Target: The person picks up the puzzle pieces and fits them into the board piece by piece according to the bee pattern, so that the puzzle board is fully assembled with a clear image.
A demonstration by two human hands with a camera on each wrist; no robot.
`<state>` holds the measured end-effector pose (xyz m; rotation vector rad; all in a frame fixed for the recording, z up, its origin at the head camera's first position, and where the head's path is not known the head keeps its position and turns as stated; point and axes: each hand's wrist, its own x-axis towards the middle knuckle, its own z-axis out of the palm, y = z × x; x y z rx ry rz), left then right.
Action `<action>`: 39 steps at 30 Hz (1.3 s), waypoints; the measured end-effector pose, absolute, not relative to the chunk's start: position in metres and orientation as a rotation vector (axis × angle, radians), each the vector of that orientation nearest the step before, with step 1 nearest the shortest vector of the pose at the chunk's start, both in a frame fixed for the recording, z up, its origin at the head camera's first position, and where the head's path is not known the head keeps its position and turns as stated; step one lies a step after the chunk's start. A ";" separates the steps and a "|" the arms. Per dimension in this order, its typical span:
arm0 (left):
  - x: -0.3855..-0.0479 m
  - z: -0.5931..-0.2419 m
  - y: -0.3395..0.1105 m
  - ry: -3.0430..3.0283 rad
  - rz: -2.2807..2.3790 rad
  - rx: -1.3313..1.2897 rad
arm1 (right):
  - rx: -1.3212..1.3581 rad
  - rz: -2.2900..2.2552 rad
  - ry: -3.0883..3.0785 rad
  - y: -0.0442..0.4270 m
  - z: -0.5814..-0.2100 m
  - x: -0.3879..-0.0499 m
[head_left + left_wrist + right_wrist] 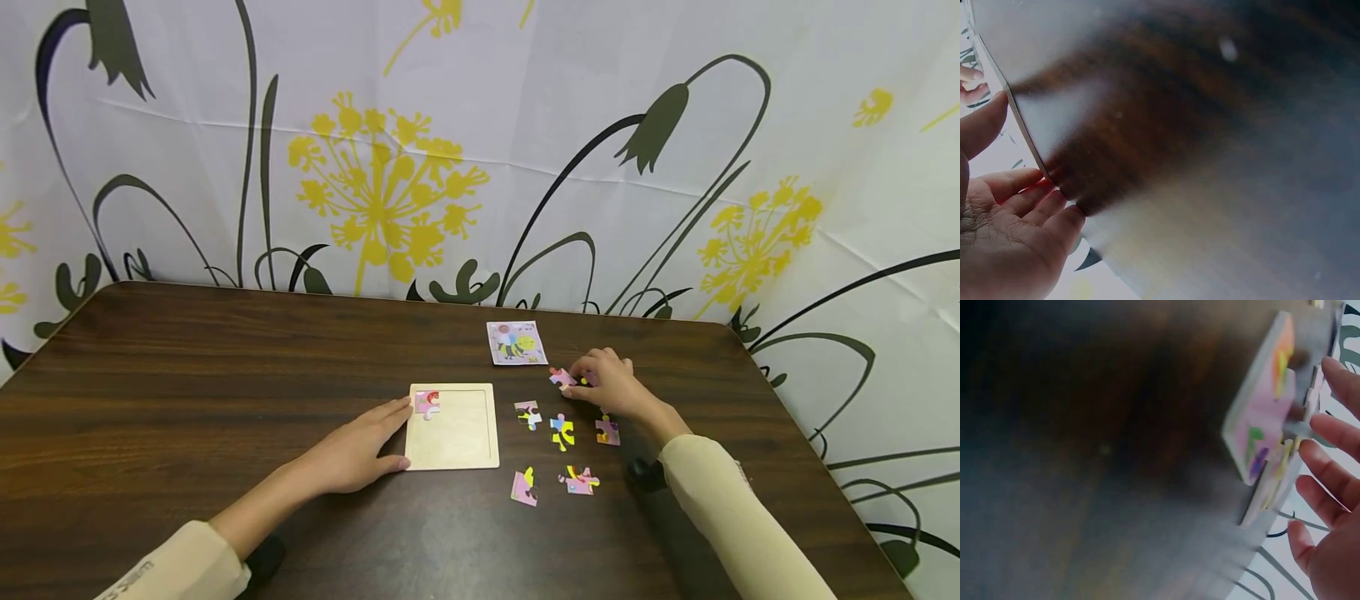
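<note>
A square wooden puzzle tray lies on the table, one pink and red puzzle piece in its upper left corner. My left hand rests at the tray's left edge, its thumb and fingertips touching the side; the left wrist view shows that edge near the thumb. Over the loose pieces at the right, my right hand reaches down. Its thumb is beside a pink puzzle piece, and another piece is partly hidden beneath the fingers. In the right wrist view the fingers are spread, near several pieces.
Several loose puzzle pieces lie right of the tray, among them a yellow and black one and a pink one. Behind them is a bee picture card. The brown table ends at a flowered curtain.
</note>
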<state>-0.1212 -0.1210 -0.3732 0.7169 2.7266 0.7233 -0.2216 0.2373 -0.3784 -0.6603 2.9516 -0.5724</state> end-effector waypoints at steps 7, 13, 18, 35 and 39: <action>-0.120 -0.375 -0.120 2.728 0.727 0.728 | -0.639 -0.573 2.985 0.238 -0.384 -0.219; -0.120 -0.375 -0.120 2.728 0.728 0.725 | -0.674 -0.529 2.998 0.237 -0.385 -0.219; -0.120 -0.374 -0.120 2.724 0.726 0.719 | -0.691 -0.517 2.996 0.236 -0.385 -0.219; -0.121 -0.374 -0.121 2.745 0.707 0.736 | -0.709 -0.546 2.971 0.235 -0.382 -0.222; -0.121 -0.374 -0.121 2.769 0.704 0.735 | -0.706 -0.546 2.969 0.234 -0.381 -0.222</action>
